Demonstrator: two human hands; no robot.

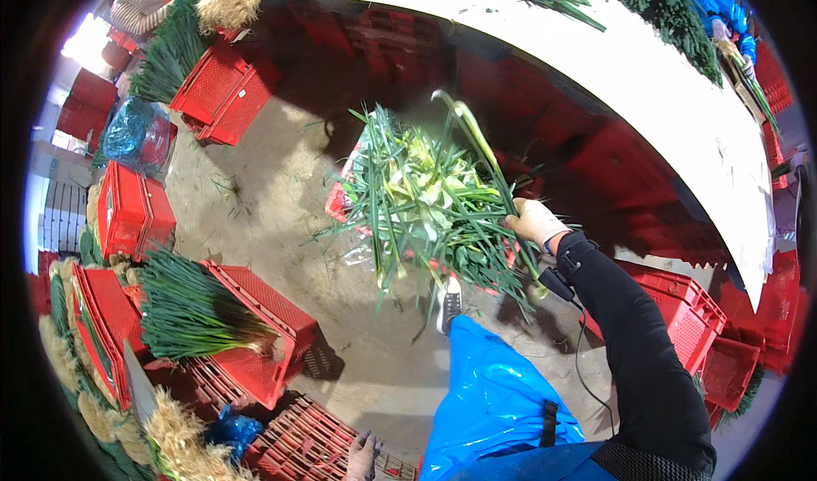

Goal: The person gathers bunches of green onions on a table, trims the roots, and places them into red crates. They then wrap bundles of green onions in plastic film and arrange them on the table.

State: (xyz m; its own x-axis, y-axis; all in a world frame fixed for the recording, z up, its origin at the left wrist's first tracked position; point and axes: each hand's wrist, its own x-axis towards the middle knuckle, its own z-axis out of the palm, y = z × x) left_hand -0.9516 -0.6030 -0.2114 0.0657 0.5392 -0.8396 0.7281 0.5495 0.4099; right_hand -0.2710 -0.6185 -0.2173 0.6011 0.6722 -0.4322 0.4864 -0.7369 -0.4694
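Note:
My right hand (535,221), in a pale glove, grips a few long green onion stalks (475,130). Their pale ends point up and away over a heap of loose green onion leaves and trimmings (427,187). That heap spills over the rim of a red plastic crate (337,201) on the floor before me. My left hand (362,457), gloved and soiled, shows only in part at the bottom edge beside red slatted crates (300,443); whether its fingers hold anything is unclear.
A white table (670,130) curves across the top and right, bearing green onions (664,22). Crates (220,95) and onion bundles (198,309) stand at left. More red crates (676,315) are at right. Co-workers' arms (137,12) show at top left and right (721,9).

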